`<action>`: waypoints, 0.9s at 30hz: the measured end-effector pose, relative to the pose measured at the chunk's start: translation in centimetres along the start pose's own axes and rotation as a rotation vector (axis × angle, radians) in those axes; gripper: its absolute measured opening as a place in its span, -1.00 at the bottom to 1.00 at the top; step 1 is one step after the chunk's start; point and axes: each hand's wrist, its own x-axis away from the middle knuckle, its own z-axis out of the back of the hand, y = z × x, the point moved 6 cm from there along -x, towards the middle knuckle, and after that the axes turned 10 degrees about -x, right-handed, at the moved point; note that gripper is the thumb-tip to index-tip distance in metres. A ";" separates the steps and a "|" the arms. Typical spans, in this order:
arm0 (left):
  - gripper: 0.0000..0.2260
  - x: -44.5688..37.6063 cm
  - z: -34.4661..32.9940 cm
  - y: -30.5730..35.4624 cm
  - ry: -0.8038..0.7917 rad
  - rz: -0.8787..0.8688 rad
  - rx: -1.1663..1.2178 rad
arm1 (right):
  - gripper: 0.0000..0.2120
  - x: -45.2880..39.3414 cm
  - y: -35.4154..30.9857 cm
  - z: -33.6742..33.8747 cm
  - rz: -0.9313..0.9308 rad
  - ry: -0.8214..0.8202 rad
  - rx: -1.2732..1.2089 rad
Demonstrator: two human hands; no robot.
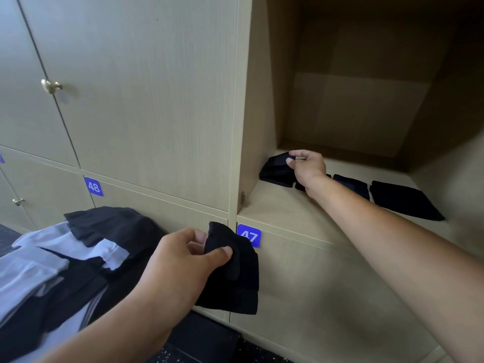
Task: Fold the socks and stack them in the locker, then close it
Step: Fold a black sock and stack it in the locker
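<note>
My right hand (307,166) reaches into the open locker (288,208) and pinches the top of a stack of folded black socks (275,171) at the left of its floor. More folded black socks (404,200) lie in a row to the right of my wrist. My left hand (183,260) holds a folded black sock (235,273) in front of the locker below, gripped between thumb and fingers. A pile of loose black and white socks (65,252) lies at the lower left.
Closed locker doors with brass knobs (51,85) fill the left wall. Blue number tags 48 (93,186) and 47 (250,235) mark the lower doors. The dark speckled floor (209,341) shows at the bottom. The open locker's door is out of view.
</note>
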 end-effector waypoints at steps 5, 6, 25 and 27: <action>-0.87 -0.1 0.2 -0.1 0.007 -0.003 0.002 | -0.76 0.1 0.3 -0.1 0.000 -0.007 0.028; -0.87 0.0 0.2 -0.1 0.005 -0.003 0.000 | -0.78 0.1 0.4 -0.2 0.006 -0.014 0.085; -0.85 0.1 1.4 0.7 -0.019 -0.033 0.117 | -0.56 8.5 -4.9 1.3 0.241 -0.217 0.479; -0.83 0.2 1.7 0.8 -0.014 -0.050 0.105 | -0.46 11.8 -5.8 1.3 0.227 -0.278 0.449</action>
